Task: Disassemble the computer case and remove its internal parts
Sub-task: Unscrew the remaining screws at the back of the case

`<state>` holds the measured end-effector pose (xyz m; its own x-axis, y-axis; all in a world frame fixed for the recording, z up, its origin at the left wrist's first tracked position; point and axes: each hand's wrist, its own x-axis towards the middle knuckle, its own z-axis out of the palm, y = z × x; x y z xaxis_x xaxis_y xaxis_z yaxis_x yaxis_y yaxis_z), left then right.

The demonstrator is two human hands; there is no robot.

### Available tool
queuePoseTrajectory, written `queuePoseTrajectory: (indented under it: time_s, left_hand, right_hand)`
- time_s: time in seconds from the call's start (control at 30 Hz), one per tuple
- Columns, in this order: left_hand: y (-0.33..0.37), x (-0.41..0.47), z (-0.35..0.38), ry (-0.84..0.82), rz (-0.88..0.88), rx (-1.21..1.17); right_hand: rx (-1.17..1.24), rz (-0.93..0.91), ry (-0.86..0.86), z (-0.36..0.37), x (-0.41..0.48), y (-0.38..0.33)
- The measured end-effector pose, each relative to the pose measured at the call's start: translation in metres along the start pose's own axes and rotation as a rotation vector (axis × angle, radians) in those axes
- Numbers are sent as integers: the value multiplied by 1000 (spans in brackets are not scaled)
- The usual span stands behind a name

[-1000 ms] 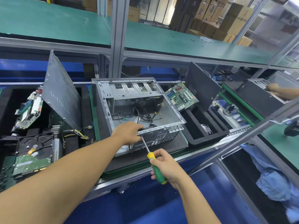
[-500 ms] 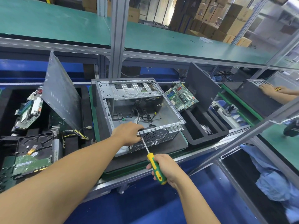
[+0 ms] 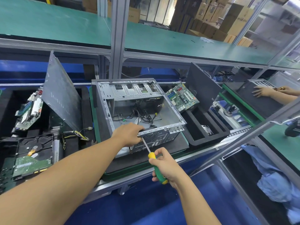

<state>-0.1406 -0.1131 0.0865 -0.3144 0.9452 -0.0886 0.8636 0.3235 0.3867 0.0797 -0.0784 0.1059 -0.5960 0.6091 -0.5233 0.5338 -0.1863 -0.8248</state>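
An open grey computer case point(image 3: 168, 109) lies on its side on a black mat, with loose black cables point(image 3: 144, 116) inside. My left hand point(image 3: 128, 134) grips the near top edge of its rear panel point(image 3: 159, 135). My right hand point(image 3: 165, 166) holds a screwdriver point(image 3: 154, 161) with a yellow and green handle. The screwdriver's shaft points up and left, and its tip meets the rear panel just under my left hand.
A motherboard point(image 3: 181, 97) leans in a black foam tray point(image 3: 204, 127) to the right. To the left stand a grey side panel point(image 3: 61, 93), a hard drive point(image 3: 32, 158) and circuit boards point(image 3: 29, 111). Another person's hands point(image 3: 266, 91) rest on a case at far right.
My right hand has shifted its hold on the screwdriver handle, which has turned a little. My left hand and the case have stayed put. The other person's hands moved on their case.
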Motion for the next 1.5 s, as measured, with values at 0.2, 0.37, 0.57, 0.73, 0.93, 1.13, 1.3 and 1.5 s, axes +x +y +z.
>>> queuePoseTrajectory:
  time_s: [0.2,0.37,0.57,0.73,0.93,1.13,1.3,1.5]
  left_hand:
    - [0,-6,0,15,68,-111]
    - [-1,-11,1,51,223,-54]
    - [-2,-14,4,68,315,59]
    - [-4,-12,2,61,299,-25]
    - [-3,-11,2,48,271,-48]
    - [-2,-10,2,46,268,-15]
    - [-1,-13,1,59,250,-36]
    - [1,-14,1,95,182,-62]
  right_hand:
    - [-48,-19,20,-1,2,1]
    - [-33,-26,11,-3,2,2]
    - [-32,-35,-12,-6,1,4]
    - [-26,-46,-15,-5,0,3]
    - [-18,-54,-22,-6,-5,5]
    - [182,-108,-29,-12,-6,12]
    - [310,-141,68,6,7,8]
    - [462,-120,259,35,43,-10]
